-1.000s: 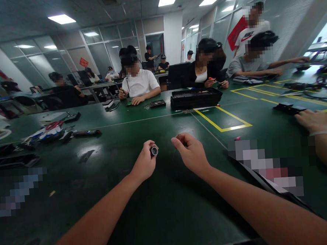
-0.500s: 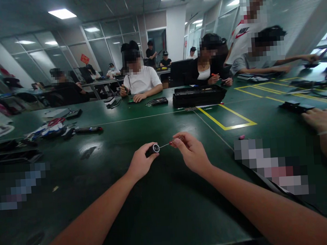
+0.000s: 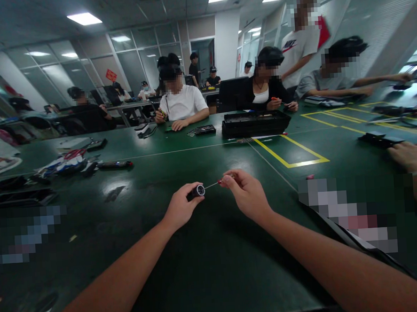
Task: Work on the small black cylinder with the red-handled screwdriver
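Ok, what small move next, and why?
I'd probably check gently whether the thin tool in your right hand is seated: its shaft appears to reach the open end of the dark cylinder in your left hand, but what it meets is too small to tell.

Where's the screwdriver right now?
In the head view, near centre, the screwdriver sits in the right grip, pointing left at the open end of the black tube in the left grip.

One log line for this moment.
left hand: holds dark cylinder | right hand: holds thin-shafted tool | shaft: at cylinder's open end, contact unclear | ahead: black box on green table
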`<state>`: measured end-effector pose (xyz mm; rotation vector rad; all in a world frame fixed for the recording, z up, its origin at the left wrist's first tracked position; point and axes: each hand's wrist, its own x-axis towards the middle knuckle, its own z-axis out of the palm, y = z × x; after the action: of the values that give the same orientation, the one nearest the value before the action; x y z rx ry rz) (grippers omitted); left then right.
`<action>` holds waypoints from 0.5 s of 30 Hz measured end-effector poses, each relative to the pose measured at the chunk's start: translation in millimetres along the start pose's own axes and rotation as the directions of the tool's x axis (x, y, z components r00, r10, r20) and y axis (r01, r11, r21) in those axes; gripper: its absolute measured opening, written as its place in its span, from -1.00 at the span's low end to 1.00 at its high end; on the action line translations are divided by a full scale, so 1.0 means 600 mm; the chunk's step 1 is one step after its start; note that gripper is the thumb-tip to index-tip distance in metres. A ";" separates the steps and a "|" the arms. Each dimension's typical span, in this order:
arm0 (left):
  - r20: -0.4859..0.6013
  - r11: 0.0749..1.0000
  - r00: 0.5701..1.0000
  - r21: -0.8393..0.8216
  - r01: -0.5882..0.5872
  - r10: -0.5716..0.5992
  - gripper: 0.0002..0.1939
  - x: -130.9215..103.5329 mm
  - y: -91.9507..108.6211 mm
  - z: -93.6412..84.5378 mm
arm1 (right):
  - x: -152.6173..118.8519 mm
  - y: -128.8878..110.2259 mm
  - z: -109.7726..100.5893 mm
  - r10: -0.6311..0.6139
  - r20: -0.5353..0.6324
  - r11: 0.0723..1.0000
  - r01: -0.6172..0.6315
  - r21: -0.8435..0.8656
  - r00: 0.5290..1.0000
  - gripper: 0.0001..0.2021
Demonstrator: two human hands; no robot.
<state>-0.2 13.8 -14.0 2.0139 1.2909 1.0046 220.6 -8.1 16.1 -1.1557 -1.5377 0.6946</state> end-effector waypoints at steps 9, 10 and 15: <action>0.013 1.000 1.000 0.002 -0.017 0.017 -0.61 -0.002 0.004 -0.002 | 0.004 -0.013 -0.010 0.100 -0.048 0.968 -0.108 -0.224 0.994 -0.52; 0.012 1.000 1.000 -0.001 -0.020 0.020 -0.61 -0.002 0.004 -0.002 | 0.005 -0.012 -0.010 0.109 -0.056 0.965 -0.120 -0.233 0.992 -0.48; 0.020 0.999 0.999 0.001 -0.036 0.036 -0.60 -0.002 0.011 -0.002 | 0.010 -0.005 -0.010 0.106 -0.127 0.955 -0.137 -0.262 0.986 -0.40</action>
<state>2.1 10.3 -8.5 2.0495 1.2498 0.9981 225.5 -4.5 22.5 -1.4792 -1.5075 0.5004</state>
